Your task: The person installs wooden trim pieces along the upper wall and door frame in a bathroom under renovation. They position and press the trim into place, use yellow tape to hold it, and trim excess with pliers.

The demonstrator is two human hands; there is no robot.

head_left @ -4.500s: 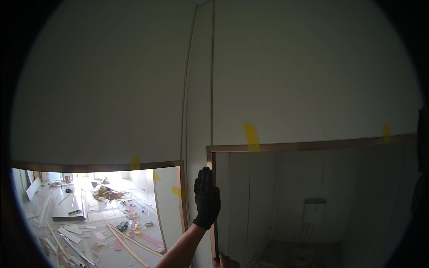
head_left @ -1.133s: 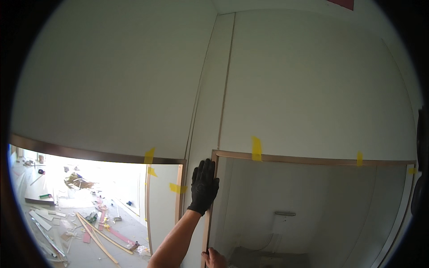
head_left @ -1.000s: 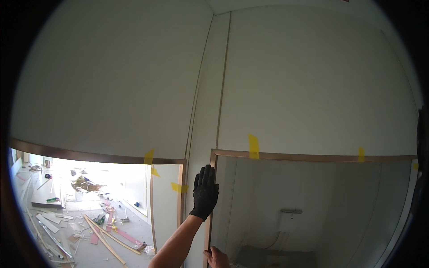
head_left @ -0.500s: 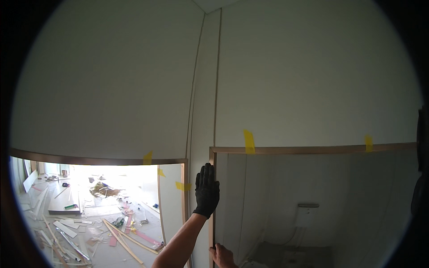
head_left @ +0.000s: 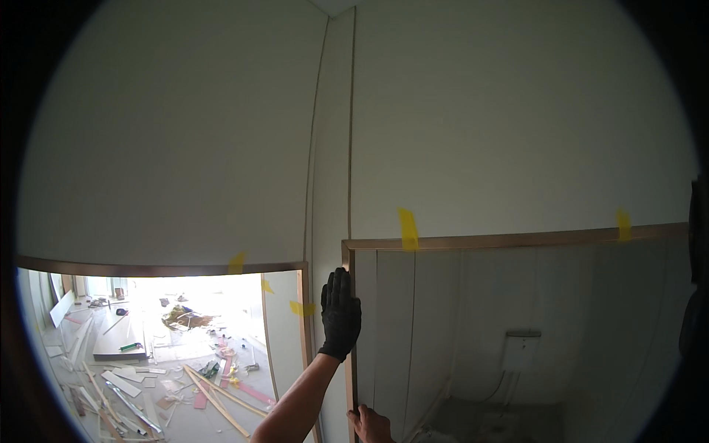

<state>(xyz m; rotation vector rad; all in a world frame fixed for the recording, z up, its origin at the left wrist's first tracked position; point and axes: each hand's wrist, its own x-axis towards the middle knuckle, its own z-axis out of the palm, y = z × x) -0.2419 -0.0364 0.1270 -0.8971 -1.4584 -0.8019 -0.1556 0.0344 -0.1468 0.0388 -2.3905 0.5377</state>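
Observation:
My left hand (head_left: 340,316), in a black glove, lies flat with fingers stretched upward against the narrow white wall strip (head_left: 331,184) and the brown upright of the right door frame (head_left: 351,376). Its thumb side rests over the frame's edge. Lower down, my bare right hand (head_left: 371,426) is closed round the same upright, its fingertips at the frame's edge; part of it is cut off by the lower picture border. A strip of yellow tape (head_left: 408,230) sticks across the frame's top bar and the wall, and a second yellow tape (head_left: 625,224) is farther right.
Left of me is another brown-framed opening (head_left: 185,268) with yellow tape (head_left: 297,308) on its side. Beyond it, wooden strips (head_left: 218,399), white offcuts and debris litter a bright floor. Through the right frame, a dim room holds a white wall-mounted box (head_left: 521,351).
The view has shifted slightly, so the openings and debris sit a little differently in the picture. Both hands keep their places on the right door frame.

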